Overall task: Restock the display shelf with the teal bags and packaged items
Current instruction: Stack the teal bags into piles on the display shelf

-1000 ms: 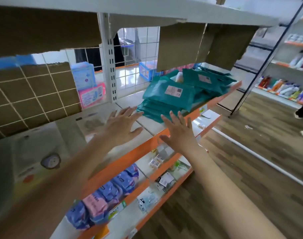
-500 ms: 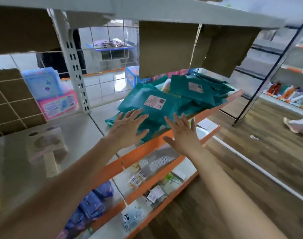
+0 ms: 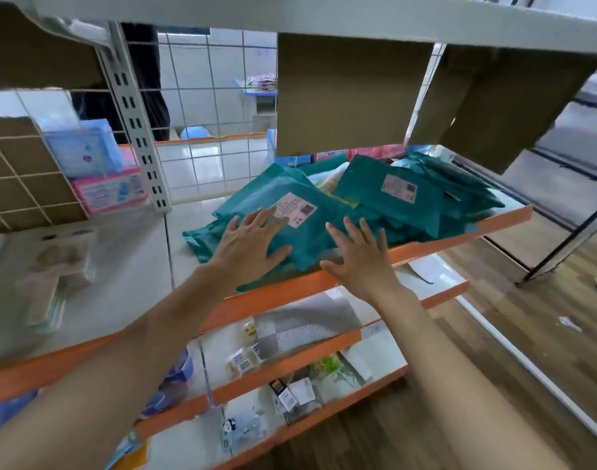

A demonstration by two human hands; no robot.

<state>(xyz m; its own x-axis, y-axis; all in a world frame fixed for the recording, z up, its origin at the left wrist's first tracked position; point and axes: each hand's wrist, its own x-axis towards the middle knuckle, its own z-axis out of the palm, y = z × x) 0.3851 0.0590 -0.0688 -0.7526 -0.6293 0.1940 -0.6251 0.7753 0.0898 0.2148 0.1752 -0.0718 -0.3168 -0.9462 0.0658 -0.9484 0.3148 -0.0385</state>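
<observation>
Both hands have reached forward to the teal bags [image 3: 388,201]: left hand [image 3: 249,247] flat on them, right hand [image 3: 360,264] spread open over the display shelf [image 3: 460,234] edge. The bags lie heaped on the shelf; straightening looks still to do.

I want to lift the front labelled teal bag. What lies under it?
More teal bags lie under the labelled teal bag, their edges poking out left and front, on the shelf. The left hand hides its near part; how many lie beneath cannot be seen.
</observation>
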